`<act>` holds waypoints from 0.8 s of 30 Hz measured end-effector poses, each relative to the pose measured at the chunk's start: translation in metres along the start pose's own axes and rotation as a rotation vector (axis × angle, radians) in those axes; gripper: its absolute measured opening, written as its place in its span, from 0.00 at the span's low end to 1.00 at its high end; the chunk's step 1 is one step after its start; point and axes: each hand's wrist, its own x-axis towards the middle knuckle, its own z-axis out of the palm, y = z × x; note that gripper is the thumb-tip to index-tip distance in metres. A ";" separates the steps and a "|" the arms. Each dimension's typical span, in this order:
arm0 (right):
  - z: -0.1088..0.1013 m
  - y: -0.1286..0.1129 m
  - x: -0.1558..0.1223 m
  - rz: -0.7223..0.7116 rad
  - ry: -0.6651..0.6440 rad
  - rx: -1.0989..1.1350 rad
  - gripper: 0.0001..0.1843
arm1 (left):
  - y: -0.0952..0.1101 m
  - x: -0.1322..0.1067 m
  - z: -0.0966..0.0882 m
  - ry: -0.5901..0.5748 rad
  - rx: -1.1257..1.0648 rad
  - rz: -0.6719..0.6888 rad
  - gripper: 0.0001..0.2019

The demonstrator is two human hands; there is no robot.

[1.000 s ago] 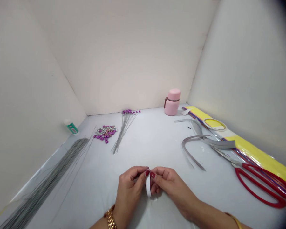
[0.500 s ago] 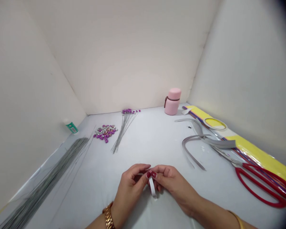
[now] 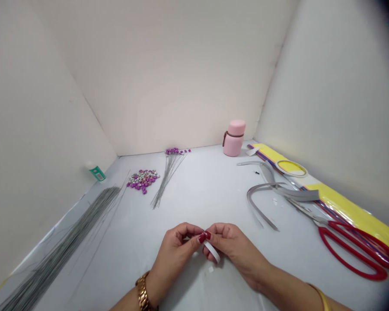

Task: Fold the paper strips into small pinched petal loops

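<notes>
Both my hands meet low in the middle of the white table (image 3: 214,194). My left hand (image 3: 176,248) and my right hand (image 3: 230,246) pinch the top end of a short white paper strip (image 3: 212,252) between thumbs and forefingers. The strip slants down to the right under my right fingers. A tiny white scrap (image 3: 210,269) lies on the table just below it.
Red-handled scissors (image 3: 353,246) lie at the right beside grey strips (image 3: 272,190), a tape ring (image 3: 291,168) and yellow sheets (image 3: 353,207). A pink jar (image 3: 234,138) stands at the back. Purple and silver beads (image 3: 142,179), beaded wires (image 3: 168,172), a wire bundle (image 3: 68,242) and a small tube (image 3: 97,172) lie at the left.
The strip has swung from hanging nearly straight down to slanting down-right. Both hands have shifted slightly, still pinching its top end.
</notes>
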 end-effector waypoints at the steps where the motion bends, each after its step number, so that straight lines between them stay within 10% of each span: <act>1: 0.000 0.000 0.000 -0.001 -0.009 0.000 0.16 | -0.001 0.001 0.000 0.015 -0.018 -0.012 0.07; 14: 0.000 -0.001 0.001 0.032 -0.003 -0.063 0.14 | -0.010 0.001 -0.004 0.231 0.091 -0.006 0.06; 24: 0.002 -0.001 -0.002 -0.005 -0.024 0.024 0.13 | -0.003 -0.007 -0.004 0.215 0.612 0.419 0.07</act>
